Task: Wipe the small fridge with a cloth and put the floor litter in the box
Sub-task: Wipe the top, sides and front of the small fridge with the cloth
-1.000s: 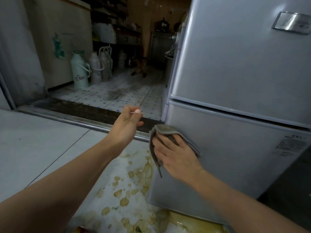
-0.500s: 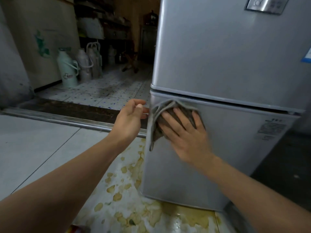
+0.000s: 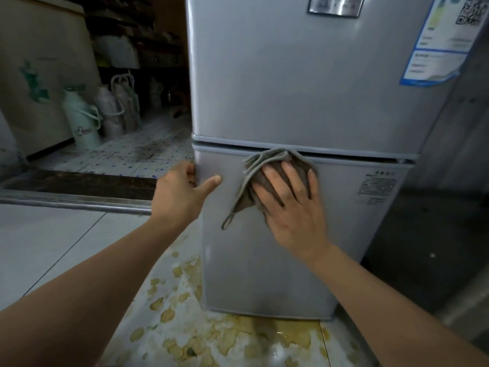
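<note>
Evidently soft and limp, the cloth drapes; right hand presses it flat-fingered against the fridge; left hand grips the door edge.

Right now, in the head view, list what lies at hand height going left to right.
Green flask → left hand holding the fridge's left edge → grey cloth → right hand pressing it flat → printed label on the lower door.
</note>
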The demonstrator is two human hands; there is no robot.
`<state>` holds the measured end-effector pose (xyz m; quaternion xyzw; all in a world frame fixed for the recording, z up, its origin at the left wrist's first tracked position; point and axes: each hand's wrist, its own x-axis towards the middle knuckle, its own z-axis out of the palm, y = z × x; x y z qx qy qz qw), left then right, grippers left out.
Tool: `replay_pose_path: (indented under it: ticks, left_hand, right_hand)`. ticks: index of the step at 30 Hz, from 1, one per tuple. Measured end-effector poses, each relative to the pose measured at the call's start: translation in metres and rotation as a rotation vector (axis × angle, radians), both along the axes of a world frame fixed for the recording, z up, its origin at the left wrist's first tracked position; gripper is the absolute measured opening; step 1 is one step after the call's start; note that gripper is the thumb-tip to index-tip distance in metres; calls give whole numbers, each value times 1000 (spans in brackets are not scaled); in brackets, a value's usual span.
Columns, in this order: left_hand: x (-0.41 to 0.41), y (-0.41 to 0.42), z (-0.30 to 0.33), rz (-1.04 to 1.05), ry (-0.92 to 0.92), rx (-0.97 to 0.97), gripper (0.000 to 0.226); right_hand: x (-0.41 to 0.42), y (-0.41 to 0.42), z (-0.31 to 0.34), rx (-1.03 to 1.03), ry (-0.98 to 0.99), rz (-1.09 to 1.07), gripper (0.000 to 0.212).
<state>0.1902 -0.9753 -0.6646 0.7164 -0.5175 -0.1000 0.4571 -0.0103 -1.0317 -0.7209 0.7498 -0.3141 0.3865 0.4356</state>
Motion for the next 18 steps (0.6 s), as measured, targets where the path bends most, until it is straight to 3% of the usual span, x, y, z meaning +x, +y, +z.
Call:
replay_pose_path:
  ticks: [5, 8, 11, 14, 18]
  left_hand:
    - [1, -1, -2, -8, -10, -30, 39]
    - [0, -1, -3, -25, -15, -35, 38]
    - [-1, 0, -3, -37, -20, -43, 33]
    - [0, -1, -4, -50, -15, -47, 33]
    - [5, -3, -4, -50, -44, -29, 37]
  right_hand:
    - [-56, 2, -24, 98, 0, -100, 60]
    - [-72, 5, -26, 170, -226, -198, 58]
    - [-33, 8, -18, 177, -361, -141, 48]
    - [-3, 4, -6, 134, -283, -26, 42]
    - [-50, -2, -14, 133, -245, -85, 44]
